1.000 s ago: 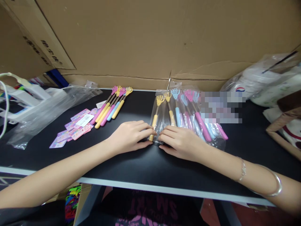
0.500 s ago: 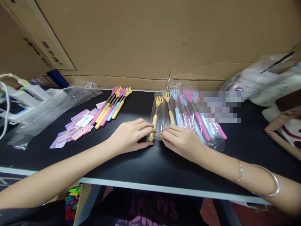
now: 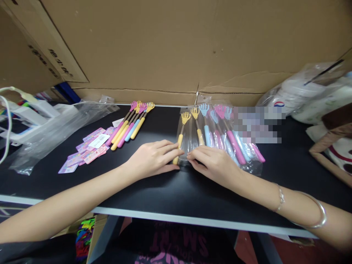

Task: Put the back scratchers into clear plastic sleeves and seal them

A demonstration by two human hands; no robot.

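A yellow back scratcher (image 3: 180, 137) lies in a clear plastic bag (image 3: 189, 138) in front of me. At the near end of this bag, my left hand (image 3: 155, 158) is closed, its fingertips around the bag and the end of the yellow handle. The fingers of my right hand (image 3: 213, 161) are bent together on the bag's near edge, just to the right; their tips are partly hidden. Beside and beyond my right hand are several bagged back scratchers (image 3: 235, 146) in yellow, blue and pink.
Several unbagged back scratchers (image 3: 129, 126) lie left of centre, next to a pile of printed cards (image 3: 85, 150). Further left are clear plastic bags (image 3: 64, 126) and a white plastic frame (image 3: 35, 121). A bagged white cup (image 3: 295, 97) stands right, before the cardboard wall (image 3: 176, 47).
The lower end of the yellow back scratcher has shifted slightly left, under my left fingers. My right hand has barely moved.
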